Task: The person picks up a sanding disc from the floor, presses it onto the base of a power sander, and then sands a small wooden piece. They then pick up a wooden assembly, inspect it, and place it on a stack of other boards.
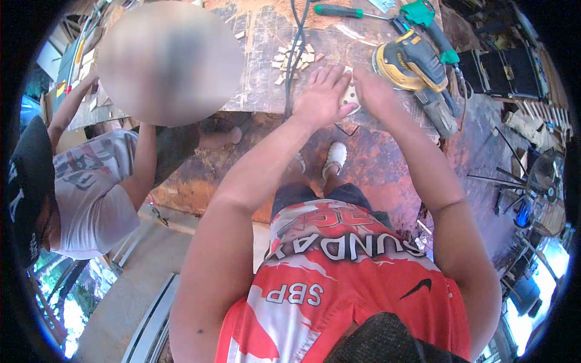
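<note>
A pale, perforated sanding disc lies at the near edge of the worktable, between my two hands. My left hand grips it from the left, with fingertips at its far side and thumb across its near edge. My right hand is closed at the disc's right edge; its fingertips are mostly hidden. Just beyond my right hand, a yellow and black sander rests on the table. Small wooden pieces are scattered beyond my left hand.
Black cables hang over the table edge. A green-handled screwdriver and a green power tool lie toward the back. A grey tool sits by the right corner. Another person works at the left; a blurred oval covers part of the table there.
</note>
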`<state>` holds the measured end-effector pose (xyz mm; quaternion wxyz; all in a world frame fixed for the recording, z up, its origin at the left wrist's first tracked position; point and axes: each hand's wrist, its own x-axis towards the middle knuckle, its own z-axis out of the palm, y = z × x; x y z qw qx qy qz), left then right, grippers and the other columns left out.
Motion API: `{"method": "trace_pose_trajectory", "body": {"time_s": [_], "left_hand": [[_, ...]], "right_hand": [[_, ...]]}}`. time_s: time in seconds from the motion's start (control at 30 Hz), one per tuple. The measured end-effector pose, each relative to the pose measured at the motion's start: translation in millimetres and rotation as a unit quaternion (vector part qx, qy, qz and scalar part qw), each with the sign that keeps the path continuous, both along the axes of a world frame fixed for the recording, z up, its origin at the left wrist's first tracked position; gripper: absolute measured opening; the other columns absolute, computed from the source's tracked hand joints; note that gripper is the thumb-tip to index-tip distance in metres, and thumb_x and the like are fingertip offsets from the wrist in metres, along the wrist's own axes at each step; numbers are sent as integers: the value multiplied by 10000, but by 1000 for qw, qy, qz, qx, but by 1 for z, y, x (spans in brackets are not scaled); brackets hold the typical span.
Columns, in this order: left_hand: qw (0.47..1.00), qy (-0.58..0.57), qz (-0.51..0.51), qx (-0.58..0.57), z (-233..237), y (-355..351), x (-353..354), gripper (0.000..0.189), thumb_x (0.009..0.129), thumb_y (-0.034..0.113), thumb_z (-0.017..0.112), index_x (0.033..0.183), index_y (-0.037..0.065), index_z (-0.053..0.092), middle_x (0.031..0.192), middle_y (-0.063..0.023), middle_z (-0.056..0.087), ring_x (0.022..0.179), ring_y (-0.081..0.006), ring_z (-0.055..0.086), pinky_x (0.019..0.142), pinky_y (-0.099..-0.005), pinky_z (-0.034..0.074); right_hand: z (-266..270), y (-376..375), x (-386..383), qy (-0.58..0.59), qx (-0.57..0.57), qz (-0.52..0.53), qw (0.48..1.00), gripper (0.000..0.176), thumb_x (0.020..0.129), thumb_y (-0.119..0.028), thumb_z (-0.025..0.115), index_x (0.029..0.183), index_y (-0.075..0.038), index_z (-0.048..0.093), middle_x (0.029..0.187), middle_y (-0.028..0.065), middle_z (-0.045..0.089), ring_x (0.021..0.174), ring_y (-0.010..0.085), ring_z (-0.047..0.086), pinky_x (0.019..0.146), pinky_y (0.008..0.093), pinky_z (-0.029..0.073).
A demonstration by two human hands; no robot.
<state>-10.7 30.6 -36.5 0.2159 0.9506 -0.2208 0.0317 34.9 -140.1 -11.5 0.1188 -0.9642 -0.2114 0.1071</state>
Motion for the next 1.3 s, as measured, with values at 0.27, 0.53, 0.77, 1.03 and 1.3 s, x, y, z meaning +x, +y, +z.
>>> {"method": "trace_pose_trajectory", "body": {"time_s": [0.27, 0.53, 0.77, 1.03, 1.3], "left_hand": [[1000, 8, -7, -9, -7, 7, 4, 775, 833, 517, 623, 1401, 20, 448, 1480, -180, 401, 1424, -326, 297, 1188, -469, 184], [998, -16, -12, -53, -14, 12, 4, 790, 834, 511, 625, 1402, -2, 432, 1492, -190, 383, 1423, -334, 299, 1184, -464, 185], [997, 15, -13, -74, -1, 9, 3, 796, 823, 487, 653, 1407, 0, 419, 1483, -187, 397, 1418, -334, 311, 1174, -483, 204], [1000, 5, 7, 17, -3, 3, 0, 798, 847, 534, 622, 1431, 33, 411, 1479, -149, 409, 1405, -297, 335, 1180, -457, 222], [999, -29, 13, -1, -9, 3, -2, 777, 866, 530, 601, 1424, 23, 410, 1473, -141, 416, 1401, -292, 338, 1172, -442, 245]], "right_hand": [[-31, -1, 0, -46, 49, -52, 996, 287, 958, -216, 470, 1203, -77, 521, 950, 280, 642, 882, 482, 620, 747, 550, 490], [-34, -9, -1, -22, 61, -41, 997, 186, 952, -202, 504, 1053, -48, 484, 944, 279, 609, 869, 494, 595, 716, 576, 452], [12, 17, -7, 49, -27, -78, 995, 241, 935, -166, 493, 1148, -50, 496, 1034, 283, 607, 923, 472, 603, 764, 566, 470], [3, 3, -8, 19, -50, -43, 998, 203, 941, -212, 477, 1062, -60, 533, 963, 233, 665, 870, 426, 654, 749, 538, 503], [-4, -3, -10, -13, 20, -26, 999, 182, 925, -202, 510, 1026, -51, 532, 894, 244, 661, 849, 448, 640, 749, 537, 498]]}}
